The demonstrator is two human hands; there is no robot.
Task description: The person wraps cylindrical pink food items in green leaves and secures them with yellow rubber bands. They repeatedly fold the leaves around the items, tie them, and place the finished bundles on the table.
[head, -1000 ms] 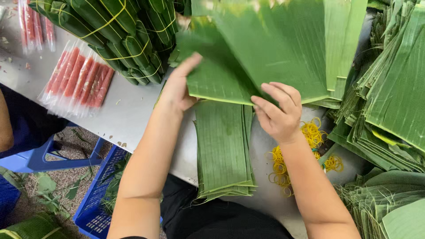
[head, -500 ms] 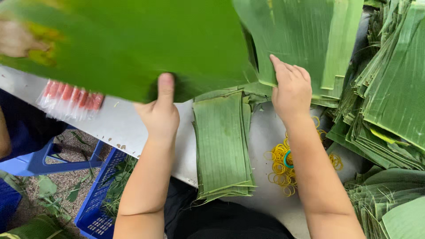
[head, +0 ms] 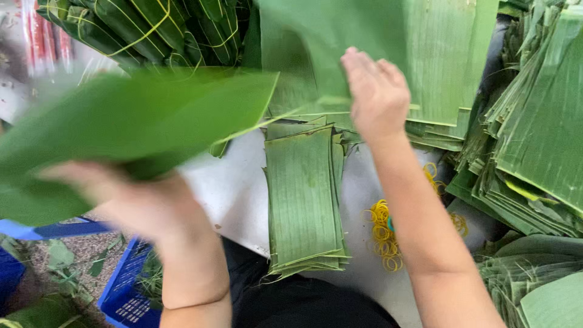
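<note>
My left hand (head: pixel 143 203) grips a large green banana leaf (head: pixel 133 124) and holds it out to the left, off the table edge; the leaf and the hand are blurred. My right hand (head: pixel 376 91) lies flat, fingers together, on the big stack of wide leaves (head: pixel 437 54) at the back of the table. Between my arms, a neat pile of cut narrow leaf strips (head: pixel 302 194) lies on the grey table (head: pixel 234 191).
Tied leaf bundles (head: pixel 152 27) lie at the back left beside packs of red sticks (head: pixel 42 36). Yellow rubber bands (head: pixel 382 234) lie right of the strip pile. More leaf stacks (head: pixel 534 133) fill the right side. A blue crate (head: pixel 124 288) stands on the floor below.
My left hand has pulled one leaf off the big stack and swung it left and down past the table edge. My right hand has slid up onto the stack.
</note>
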